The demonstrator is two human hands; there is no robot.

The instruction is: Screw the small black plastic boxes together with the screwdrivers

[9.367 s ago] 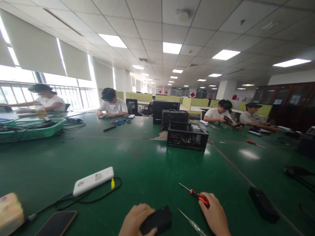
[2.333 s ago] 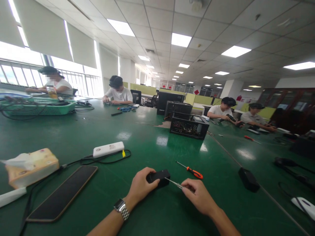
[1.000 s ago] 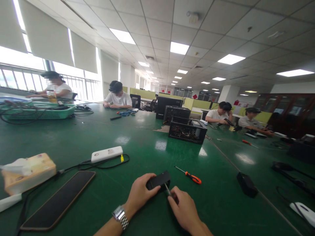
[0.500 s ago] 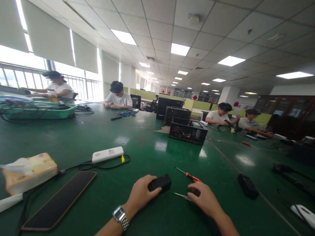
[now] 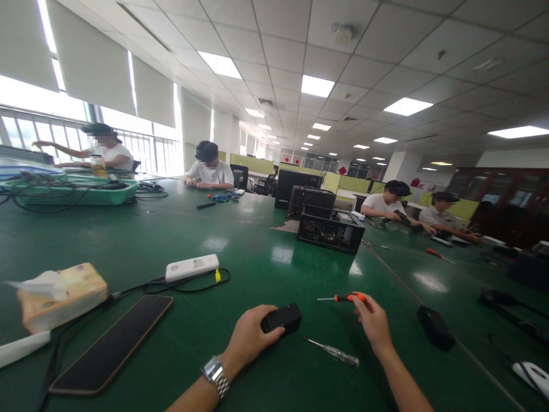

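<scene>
Left hand [image 5: 251,337] clasps black box [image 5: 283,318]; right hand [image 5: 374,320], just right of box, grips orange screwdriver [image 5: 348,297], shaft crosswise, tip toward box.

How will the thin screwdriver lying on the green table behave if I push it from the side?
The thin screwdriver looks round and slender, so it would probably roll on the glossy green table. Its metal shaft seems stiff, and it is likely light.
</scene>
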